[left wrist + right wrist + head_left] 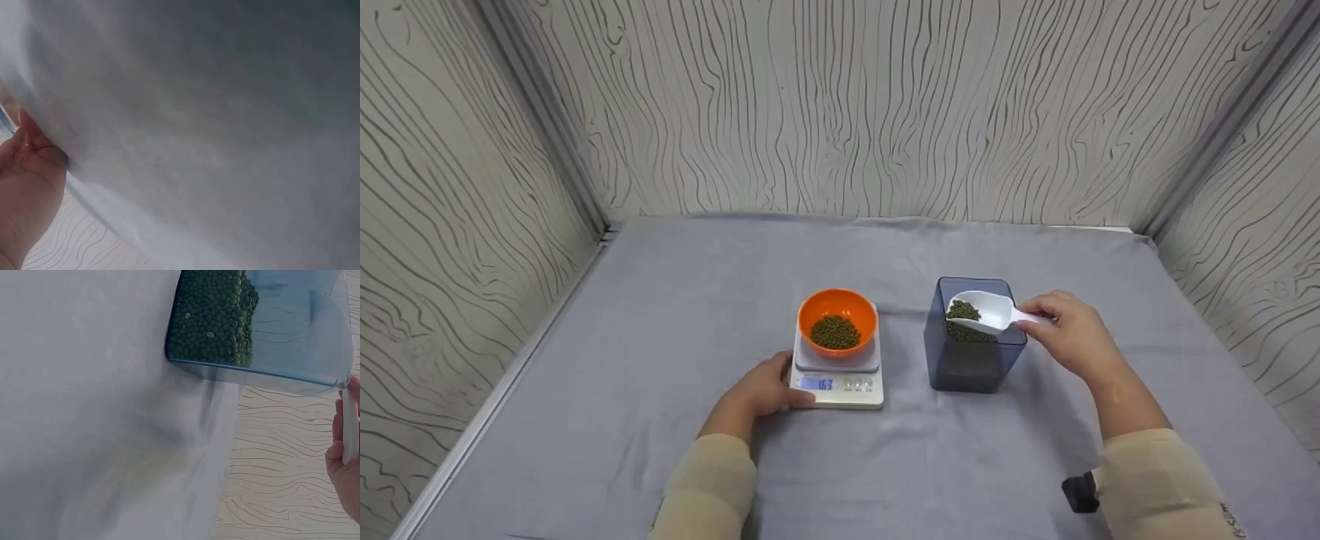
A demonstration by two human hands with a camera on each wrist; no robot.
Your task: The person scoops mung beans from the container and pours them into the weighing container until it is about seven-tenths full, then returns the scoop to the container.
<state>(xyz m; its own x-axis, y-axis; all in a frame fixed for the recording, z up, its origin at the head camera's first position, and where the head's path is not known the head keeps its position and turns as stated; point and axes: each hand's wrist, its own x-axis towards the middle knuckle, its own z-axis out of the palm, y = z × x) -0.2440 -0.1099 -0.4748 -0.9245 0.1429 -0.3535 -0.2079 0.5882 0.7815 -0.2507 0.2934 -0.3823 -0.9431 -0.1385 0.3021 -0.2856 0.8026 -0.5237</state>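
Observation:
An orange bowl (819, 306) with green mung beans (835, 332) in its bottom stands on a white kitchen scale (840, 396), whose display is lit. My left hand (765, 386) holds the scale at its front left corner, thumb over the top edge. In the left wrist view only part of that hand (34, 180) shows. My right hand (1072, 334) pinches the handle of a white scoop (997, 309) bearing some mung beans, over the mouth of a clear bluish container (949, 367). More mung beans (208, 320) lie in this container, seen through its wall in the right wrist view.
A grey cloth (697, 285) with some wrinkles covers the table. Panels with a wood-grain pattern (840, 112) enclose the back and both sides. Near the right sleeve (1162, 480) a small black object (1080, 493) shows.

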